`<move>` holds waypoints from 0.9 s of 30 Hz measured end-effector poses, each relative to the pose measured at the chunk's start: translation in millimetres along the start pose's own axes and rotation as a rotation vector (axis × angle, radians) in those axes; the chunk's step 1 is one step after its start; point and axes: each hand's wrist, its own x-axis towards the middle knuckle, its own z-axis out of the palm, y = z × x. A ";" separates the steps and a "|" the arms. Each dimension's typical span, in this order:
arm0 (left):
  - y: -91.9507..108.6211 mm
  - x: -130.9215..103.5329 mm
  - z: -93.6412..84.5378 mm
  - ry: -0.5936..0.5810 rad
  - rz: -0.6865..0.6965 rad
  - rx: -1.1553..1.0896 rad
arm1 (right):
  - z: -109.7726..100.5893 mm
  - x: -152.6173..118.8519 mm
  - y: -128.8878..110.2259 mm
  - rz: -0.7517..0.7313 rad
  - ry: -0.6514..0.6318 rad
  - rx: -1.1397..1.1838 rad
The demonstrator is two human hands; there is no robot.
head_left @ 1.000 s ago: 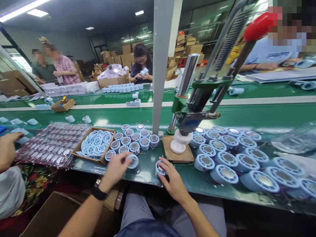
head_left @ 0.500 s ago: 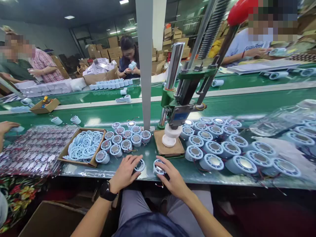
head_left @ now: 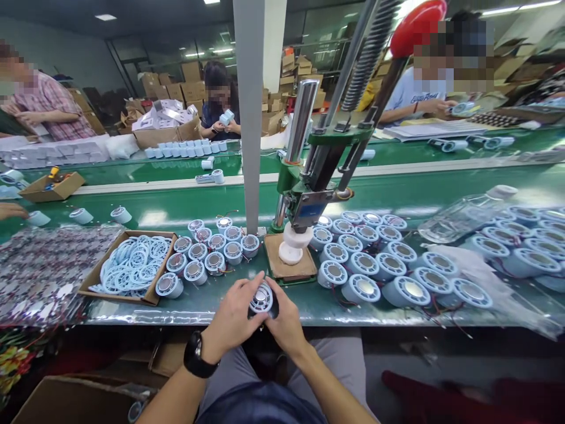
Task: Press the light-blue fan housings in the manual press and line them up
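Note:
Between my two hands is a light-blue round housing (head_left: 261, 298), its slotted ring and silver centre facing up. My left hand (head_left: 233, 315) is closed around its left side, with the thumb along the near edge. From the right my right hand (head_left: 285, 321) curls about the other side, its fingertips meeting the left ones at the back. A dark gap or surface shows beside the right palm; what it is I cannot make out. Just behind the hands stands a hand press with a white round head (head_left: 296, 235) above a white seat (head_left: 290, 253) on a brown-topped base (head_left: 289, 271).
Several similar housings with wires stand left (head_left: 215, 262) and right (head_left: 362, 287) of the press. A cardboard tray (head_left: 161, 297) holds light-blue rings. A clear plastic bottle (head_left: 459, 215) lies at the right. Co-workers sit across the green bench (head_left: 198, 203), beyond a grey post (head_left: 251, 118).
My hands were apart, each at its own housing; now they have come together around one visible housing. The camera view has shifted slightly to the right.

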 end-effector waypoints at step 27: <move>8.4 58.9 10.2 0.216 -0.263 -0.233 | -191.4 182.1 -130.5 -0.477 0.206 -0.648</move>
